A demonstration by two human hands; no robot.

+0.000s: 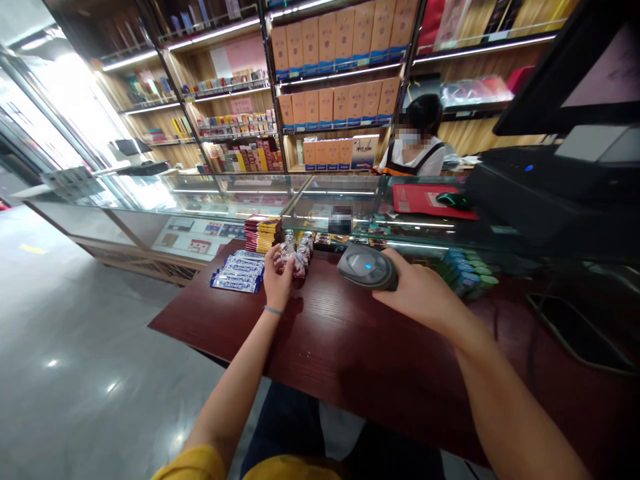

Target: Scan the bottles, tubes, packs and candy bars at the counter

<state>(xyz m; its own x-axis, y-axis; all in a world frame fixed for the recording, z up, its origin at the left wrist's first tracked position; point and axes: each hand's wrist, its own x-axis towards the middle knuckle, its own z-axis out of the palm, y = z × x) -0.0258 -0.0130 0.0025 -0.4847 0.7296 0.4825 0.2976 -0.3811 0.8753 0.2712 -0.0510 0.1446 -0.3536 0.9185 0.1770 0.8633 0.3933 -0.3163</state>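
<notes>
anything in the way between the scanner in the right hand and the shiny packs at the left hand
Nothing visible: tabletop shows in the gap between the scanner, held in the right hand, and the shiny packs. The left hand itself covers part of them.

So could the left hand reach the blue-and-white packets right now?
Probably yes: the packets lie on the table just beside the left hand, with nothing visible between, though its fingers are at the shiny items.
</notes>
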